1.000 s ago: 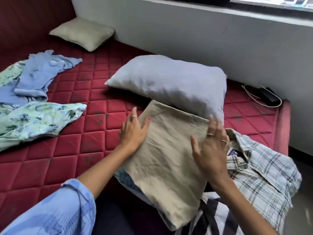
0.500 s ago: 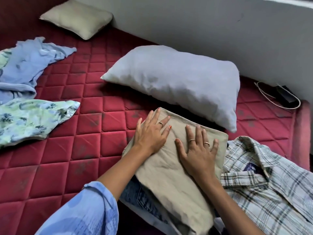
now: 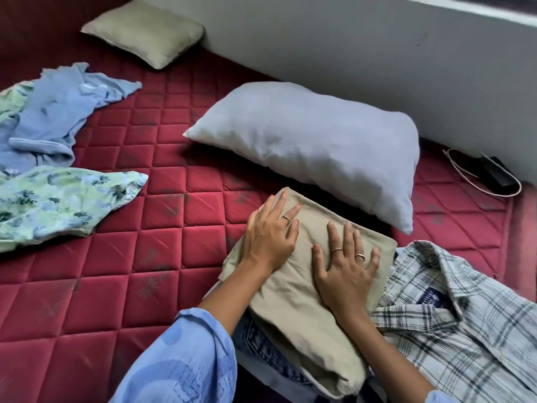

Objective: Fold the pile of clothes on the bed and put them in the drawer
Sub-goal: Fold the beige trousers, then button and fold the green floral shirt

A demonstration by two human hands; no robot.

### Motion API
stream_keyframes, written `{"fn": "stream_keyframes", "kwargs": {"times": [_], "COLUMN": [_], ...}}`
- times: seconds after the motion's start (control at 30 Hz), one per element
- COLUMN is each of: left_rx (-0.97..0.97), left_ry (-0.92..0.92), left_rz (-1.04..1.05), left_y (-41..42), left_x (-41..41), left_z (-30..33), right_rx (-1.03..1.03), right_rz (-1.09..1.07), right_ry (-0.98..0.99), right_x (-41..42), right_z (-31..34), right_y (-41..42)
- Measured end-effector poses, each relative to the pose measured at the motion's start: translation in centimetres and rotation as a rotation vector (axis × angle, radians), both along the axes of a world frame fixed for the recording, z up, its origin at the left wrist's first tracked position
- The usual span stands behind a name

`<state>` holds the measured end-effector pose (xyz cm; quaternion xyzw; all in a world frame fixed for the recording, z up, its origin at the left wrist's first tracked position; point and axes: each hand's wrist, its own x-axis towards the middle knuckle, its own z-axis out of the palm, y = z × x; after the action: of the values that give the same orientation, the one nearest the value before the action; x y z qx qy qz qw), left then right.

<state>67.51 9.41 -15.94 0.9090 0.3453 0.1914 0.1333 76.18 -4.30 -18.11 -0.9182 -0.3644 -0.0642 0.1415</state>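
Note:
A folded beige garment [image 3: 302, 321] lies on top of a folded stack near the bed's front edge, with blue denim [image 3: 258, 344] showing under it. My left hand [image 3: 270, 231] presses flat on its upper left part, fingers straight. My right hand [image 3: 344, 266] presses flat on its middle, fingers spread. A folded plaid shirt [image 3: 453, 312] lies just right of the stack. Unfolded clothes lie at the left: a light blue garment [image 3: 61, 112] and a green floral garment [image 3: 61, 199].
The red quilted mattress [image 3: 145, 257] stretches between the stack and the loose clothes. A grey pillow [image 3: 316, 144] lies just behind the stack, a beige cushion [image 3: 145, 30] in the far corner. A black charger with a white cable [image 3: 494, 173] sits by the wall. No drawer is in view.
The beige garment was lowered onto the stack a second ago. Both hands moved from its edges onto its top and now press it flat; little differs from half a second ago.

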Motion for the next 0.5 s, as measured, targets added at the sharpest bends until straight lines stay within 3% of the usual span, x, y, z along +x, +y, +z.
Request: {"fn": "stream_keyframes", "kwargs": {"times": [0.1,0.27,0.5], "left_rx": [-0.01,-0.095,-0.09], "left_ry": [0.036,0.254,0.487], "left_rz": [-0.009,-0.108,0.027], "left_y": [-0.8,-1.2,1.3], "left_x": [-0.9,-4.1,-12.8], "left_z": [0.8,2.6,5.2], "right_rx": [-0.009,-0.08,-0.147], "right_rz": [0.011,0.022,-0.007], "right_ry": [0.008,0.061,0.351], "right_x": [-0.1,0.1,-0.2], "right_z": [0.3,1.2,4.3], "right_y": [-0.2,-0.4,0.5]}}
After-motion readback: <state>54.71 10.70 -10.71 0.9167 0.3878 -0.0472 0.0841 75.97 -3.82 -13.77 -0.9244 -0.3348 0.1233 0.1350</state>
